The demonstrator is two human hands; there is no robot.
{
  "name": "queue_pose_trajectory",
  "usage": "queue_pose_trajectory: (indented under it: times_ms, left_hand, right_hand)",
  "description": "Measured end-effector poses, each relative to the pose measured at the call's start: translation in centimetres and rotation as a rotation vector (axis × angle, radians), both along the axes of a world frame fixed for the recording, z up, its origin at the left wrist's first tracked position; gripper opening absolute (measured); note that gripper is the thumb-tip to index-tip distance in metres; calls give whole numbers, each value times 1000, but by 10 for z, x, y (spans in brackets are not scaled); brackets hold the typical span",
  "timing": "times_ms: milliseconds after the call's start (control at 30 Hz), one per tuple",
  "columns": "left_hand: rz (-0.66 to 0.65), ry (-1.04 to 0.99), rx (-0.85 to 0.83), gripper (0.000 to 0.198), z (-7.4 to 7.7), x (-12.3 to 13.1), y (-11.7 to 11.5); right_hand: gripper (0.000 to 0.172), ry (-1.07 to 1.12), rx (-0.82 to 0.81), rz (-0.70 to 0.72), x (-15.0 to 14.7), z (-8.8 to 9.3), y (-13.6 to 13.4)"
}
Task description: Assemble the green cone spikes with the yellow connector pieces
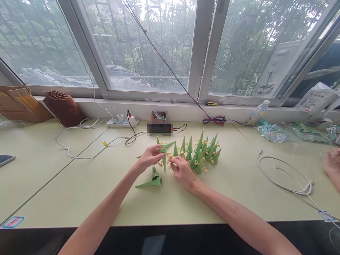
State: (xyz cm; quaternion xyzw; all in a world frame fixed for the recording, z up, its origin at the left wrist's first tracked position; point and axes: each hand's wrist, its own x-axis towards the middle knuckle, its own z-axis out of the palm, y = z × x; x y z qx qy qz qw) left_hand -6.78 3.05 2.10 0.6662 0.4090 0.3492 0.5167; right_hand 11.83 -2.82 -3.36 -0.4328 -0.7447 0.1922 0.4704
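Note:
My left hand [151, 156] is closed round the top of a green plant-watering spike [164, 164], which points down and has a small yellow valve [168, 153] at its side. Just to the right, my right hand [183, 171] has its fingers pinched together beside small yellow parts; what they hold, if anything, I cannot make out. Several green spikes with yellow valves [198, 154] stand points up in a cluster behind and right of my right hand. Nearer me, one green spike [150, 183] lies on its side against an upright one [154, 173]. More green spikes lie partly hidden behind my left hand.
A small open cardboard box [157, 116] and a power strip [122, 123] sit near the window wall. White cables [284, 191] lie coiled at right, close to another person's hand [333, 163]. Bagged items [273, 131] and a bottle [259, 112] are at the back right; a brown pouch [62, 108] is back left.

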Motion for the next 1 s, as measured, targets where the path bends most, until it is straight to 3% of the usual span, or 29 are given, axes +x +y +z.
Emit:
queue_pose_trajectory:
  times_ms: [200,533,1000]
  left_hand:
    - [-2,-41,-14,33,-2,1,0]
    - [-13,-38,-64,36,2,3,-2]
    - [70,73,-37,44,-6,3,2]
  right_hand:
    - [29,-185,-9,19,3,-7,4]
    - [18,-333,-69,8,3,-12,6]
    - [16,81,46,-31,-2,2,-3]
